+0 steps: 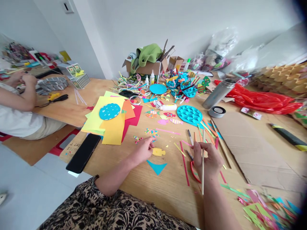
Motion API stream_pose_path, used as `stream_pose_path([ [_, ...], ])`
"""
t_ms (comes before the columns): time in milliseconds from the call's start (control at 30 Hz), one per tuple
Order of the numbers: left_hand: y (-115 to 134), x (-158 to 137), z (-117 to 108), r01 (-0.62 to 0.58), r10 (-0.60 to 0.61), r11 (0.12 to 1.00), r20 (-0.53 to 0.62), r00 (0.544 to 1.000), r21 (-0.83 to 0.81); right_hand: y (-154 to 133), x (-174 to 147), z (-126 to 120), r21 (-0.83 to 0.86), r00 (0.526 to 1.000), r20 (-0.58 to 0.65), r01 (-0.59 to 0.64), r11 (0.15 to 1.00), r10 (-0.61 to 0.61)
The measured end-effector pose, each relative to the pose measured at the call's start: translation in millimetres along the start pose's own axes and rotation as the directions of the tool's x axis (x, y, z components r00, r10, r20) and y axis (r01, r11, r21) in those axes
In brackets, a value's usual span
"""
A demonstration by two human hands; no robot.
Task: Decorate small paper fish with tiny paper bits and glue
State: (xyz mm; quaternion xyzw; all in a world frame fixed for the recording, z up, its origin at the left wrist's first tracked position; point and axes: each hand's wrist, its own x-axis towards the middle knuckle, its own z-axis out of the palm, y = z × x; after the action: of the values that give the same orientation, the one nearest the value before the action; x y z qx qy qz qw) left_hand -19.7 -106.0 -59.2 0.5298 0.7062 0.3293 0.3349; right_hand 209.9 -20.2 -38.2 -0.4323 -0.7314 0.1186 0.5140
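Observation:
My right hand [208, 158] is closed around a thin pale wooden stick [203, 179], held nearly upright. Below its fingers lie red-handled scissors [193, 171], partly covered by the hand. My left hand [142, 149] rests on the table with fingers bent together; whatever they pinch is too small to make out. Just right of those fingertips is a yellow paper fish [159, 152]. Beyond them sit a fish covered in coloured scraps [151, 131] and a small spotted paper piece [137, 139]. A blue paper triangle [157, 167] lies nearer me.
Coloured paper sheets [112, 131] and a black phone [83, 153] lie to the left. A blue scalloped plate [189, 114], glue bottle [168, 107] and metal flask [219, 92] stand farther back. Cardboard [259, 150] covers the right side. Another person [21, 105] sits at the left table.

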Motion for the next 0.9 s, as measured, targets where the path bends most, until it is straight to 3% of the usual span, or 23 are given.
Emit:
stream_pose_path([
  [500, 9.5, -21.5, -2.6, -0.198, 0.235, 0.935, -0.097, 0.967, 0.293, -2.0, -4.0, 6.8, -0.001, 0.998, 0.037, -0.044, 0.999, 0.044],
  [667, 3.3, -30.9, -2.4, -0.292, 0.368, 0.866, -0.122, 0.922, 0.406, -5.2, -5.4, 8.9, 0.024, 0.986, 0.039, -0.16, 0.987, 0.159],
  [800, 8.5, -44.8, -3.7, -0.366, 0.418, 0.823, -0.027, 0.908, 0.433, -8.4, -2.6, 11.0, 0.151, 0.96, 0.023, -0.281, 0.948, 0.281],
  [900, 17.8, -56.0, -5.4, -0.357, 0.39, 0.783, 0.047, 0.92, 0.51, -12.7, 3.2, 10.9, 0.303, 0.953, 0.022, -0.294, 0.906, 0.302],
])
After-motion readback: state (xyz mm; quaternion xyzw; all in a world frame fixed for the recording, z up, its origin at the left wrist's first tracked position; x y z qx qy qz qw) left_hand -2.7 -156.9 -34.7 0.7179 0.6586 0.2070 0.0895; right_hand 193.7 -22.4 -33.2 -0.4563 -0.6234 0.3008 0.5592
